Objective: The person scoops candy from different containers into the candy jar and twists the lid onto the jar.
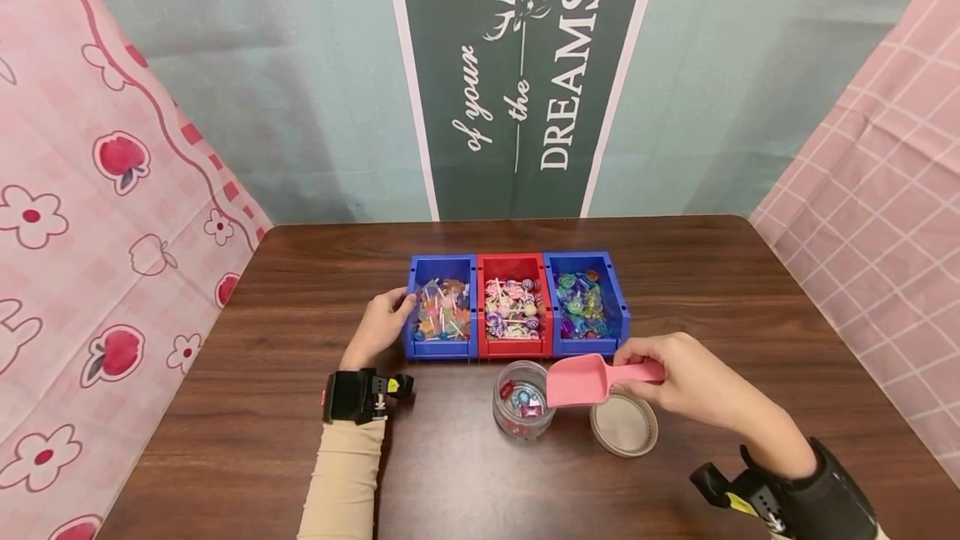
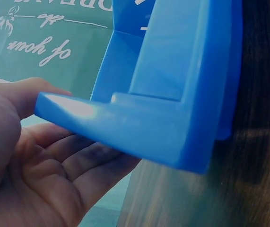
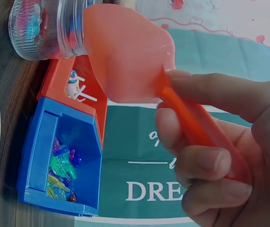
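My right hand grips a pink scoop by its handle, its blade beside the mouth of a clear jar. No pieces show on the blade in the head view. Inside the jar lie a few shiny coloured pieces. With my left hand I hold the outer side wall of the left blue bin, thumb over the rim and fingers along the outside. That bin holds small translucent lollipop-like pieces. The red bin beside it contains striped lollipop-like pieces; the right blue bin holds translucent coloured pieces.
A round pale lid lies on the brown wooden table, right of the jar. The three bins stand side by side behind the jar. Printed cloths hang at the back and both sides.
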Demonstrator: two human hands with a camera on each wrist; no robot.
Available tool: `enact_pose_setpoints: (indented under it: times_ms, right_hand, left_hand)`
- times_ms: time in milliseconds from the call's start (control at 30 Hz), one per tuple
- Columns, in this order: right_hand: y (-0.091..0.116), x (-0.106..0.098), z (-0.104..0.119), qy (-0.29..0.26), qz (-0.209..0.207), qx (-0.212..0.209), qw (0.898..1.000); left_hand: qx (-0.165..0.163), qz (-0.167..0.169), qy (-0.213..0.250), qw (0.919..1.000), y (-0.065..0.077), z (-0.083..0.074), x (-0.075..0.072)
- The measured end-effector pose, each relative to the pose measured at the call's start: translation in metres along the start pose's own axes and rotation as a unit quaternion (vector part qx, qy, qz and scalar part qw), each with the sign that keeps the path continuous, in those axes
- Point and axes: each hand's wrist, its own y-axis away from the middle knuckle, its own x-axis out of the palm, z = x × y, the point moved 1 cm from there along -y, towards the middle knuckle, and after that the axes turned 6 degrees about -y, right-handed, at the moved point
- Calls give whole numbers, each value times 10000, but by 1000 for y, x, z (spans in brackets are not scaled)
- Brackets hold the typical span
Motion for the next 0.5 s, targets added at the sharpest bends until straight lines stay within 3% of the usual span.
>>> enact_pose_setpoints:
  times_ms: [267,500]
  right_hand:
    - [2,2,-4,96,312,24,9995]
    - [3,1,-3,332,61,-93,9994]
  left_hand:
    - [-208,142,219,9994,1,0,0]
    - [-61,41,104,9999,0,2,0]
